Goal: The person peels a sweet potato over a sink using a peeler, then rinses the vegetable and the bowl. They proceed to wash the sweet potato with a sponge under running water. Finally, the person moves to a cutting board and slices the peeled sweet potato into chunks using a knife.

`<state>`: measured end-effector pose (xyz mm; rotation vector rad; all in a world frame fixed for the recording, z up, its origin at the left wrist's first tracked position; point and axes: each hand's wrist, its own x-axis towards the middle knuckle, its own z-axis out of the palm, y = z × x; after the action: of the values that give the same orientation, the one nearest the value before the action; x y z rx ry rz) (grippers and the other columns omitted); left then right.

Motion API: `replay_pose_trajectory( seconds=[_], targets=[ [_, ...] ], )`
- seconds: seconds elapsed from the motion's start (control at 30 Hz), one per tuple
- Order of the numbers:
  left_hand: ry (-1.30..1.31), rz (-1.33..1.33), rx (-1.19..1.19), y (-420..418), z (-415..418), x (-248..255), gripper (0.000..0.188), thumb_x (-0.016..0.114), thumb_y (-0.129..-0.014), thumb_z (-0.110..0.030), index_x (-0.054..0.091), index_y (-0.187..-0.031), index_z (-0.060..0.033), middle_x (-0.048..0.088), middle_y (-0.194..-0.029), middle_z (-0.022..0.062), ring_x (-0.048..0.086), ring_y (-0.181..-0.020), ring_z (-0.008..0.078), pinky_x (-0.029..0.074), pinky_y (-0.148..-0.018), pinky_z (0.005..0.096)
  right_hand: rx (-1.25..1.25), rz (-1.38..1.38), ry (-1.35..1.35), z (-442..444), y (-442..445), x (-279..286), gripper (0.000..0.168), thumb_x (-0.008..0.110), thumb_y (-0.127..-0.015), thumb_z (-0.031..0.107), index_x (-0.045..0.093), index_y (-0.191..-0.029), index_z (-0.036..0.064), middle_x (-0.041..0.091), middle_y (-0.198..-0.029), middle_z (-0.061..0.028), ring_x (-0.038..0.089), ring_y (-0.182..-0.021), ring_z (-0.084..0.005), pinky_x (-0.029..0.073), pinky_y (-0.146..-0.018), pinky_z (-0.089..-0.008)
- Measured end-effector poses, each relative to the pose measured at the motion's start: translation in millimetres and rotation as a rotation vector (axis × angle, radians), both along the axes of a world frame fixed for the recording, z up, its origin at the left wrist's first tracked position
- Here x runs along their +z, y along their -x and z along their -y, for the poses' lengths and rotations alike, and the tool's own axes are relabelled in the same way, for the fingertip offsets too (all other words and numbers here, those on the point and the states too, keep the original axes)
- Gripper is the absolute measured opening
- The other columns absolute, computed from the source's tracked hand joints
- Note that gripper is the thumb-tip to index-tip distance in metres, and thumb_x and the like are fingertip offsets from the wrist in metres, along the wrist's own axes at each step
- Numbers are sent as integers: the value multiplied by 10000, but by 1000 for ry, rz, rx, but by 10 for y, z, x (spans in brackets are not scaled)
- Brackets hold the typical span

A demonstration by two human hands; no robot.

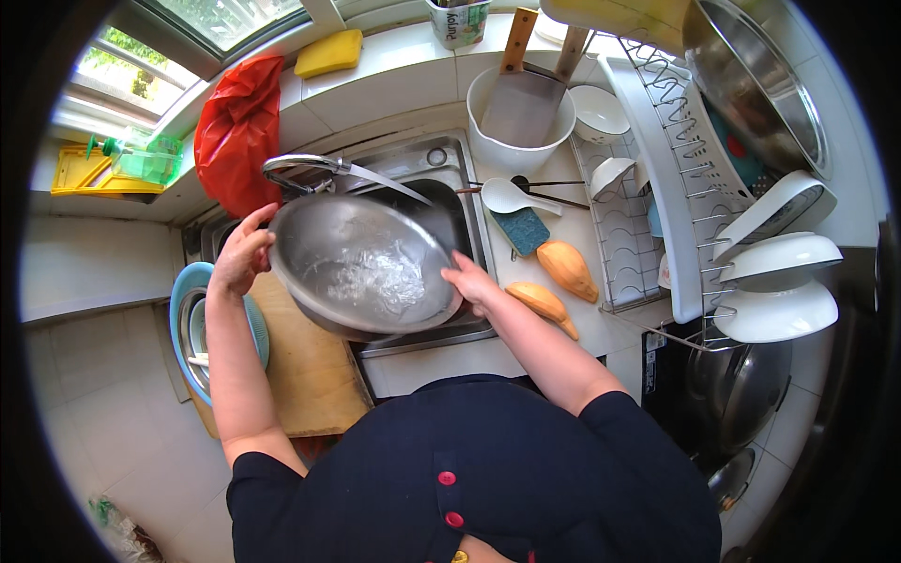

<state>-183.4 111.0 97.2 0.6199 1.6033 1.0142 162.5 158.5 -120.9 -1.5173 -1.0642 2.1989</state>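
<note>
Both my hands grip a large stainless steel basin [310,246] with water splashing inside it, tilted above the sink [479,232]. My left hand [243,250] holds its left rim and my right hand [470,281] its right rim. A stream runs from the chrome faucet [303,163] past the basin's far edge. To the right of my right hand, two peeled sweet potatoes [566,271] [540,302] lie on the counter. Beside them are a green scouring sponge [522,231], a white rice paddle [508,195] and a pair of chopsticks [556,199].
A white pot [521,156] holding a cleaver [524,105] stands behind the sink. At right is a wire dish rack [623,274] with white bowls [774,310]. Left are a wooden board [303,373], blue basin [181,302] and red plastic bag [236,134].
</note>
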Motion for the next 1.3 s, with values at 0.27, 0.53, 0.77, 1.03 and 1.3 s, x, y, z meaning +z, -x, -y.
replay_pose_trajectory(
  seconds=[0.27, 0.53, 0.77, 1.03, 1.3],
  targets=[
    [69, -119, -83, -595, -776, 156, 180, 577, -871, -210, 585, -1007, -92, 463, -606, -69, 374, -450, 25, 287, -413, 175, 192, -186, 568, 177, -301, 246, 173, 578, -856, 158, 598, -1018, 103, 604, -792, 4, 547, -633, -87, 441, -567, -237],
    [41, -335, -128, -549, -165, 251, 184, 655, -838, -246, 605, -879, -74, 479, -637, -48, 403, -489, 30, 314, -430, 184, 174, -52, 325, 293, -334, 316, 583, 599, -841, 194, 338, -1355, 108, 554, -1156, -118, 614, -759, -180, 517, -550, -298],
    [73, -272, 44, -233, 388, -610, 643, 585, -791, 35, 343, -1379, -54, 591, -933, 53, 551, -709, 98, 446, -606, 225, -81, 80, -169, 157, -249, 275, 705, 500, -899, 140, 89, -1471, 159, 550, -1171, -158, 631, -838, -219, 547, -497, -330],
    [-69, -470, -36, -115, 181, -1476, 543, 539, -797, 50, 419, -1316, -57, 614, -995, 75, 593, -884, 166, 481, -753, 284, 337, 458, -464, 174, -378, 527, 866, 568, -835, 278, 38, -1429, -64, 536, -1159, -326, 547, -1084, -402, 437, -923, -409],
    [176, -1286, -269, -328, -58, -1589, 527, 615, -728, -29, 477, -1236, -40, 584, -1022, 187, 564, -970, 337, 453, -876, 397, 481, 437, -659, -64, -809, 1114, 372, 577, -839, 233, 572, -1150, 28, 605, -1082, -215, 584, -1003, -351, 460, -878, -414]
  ],
)
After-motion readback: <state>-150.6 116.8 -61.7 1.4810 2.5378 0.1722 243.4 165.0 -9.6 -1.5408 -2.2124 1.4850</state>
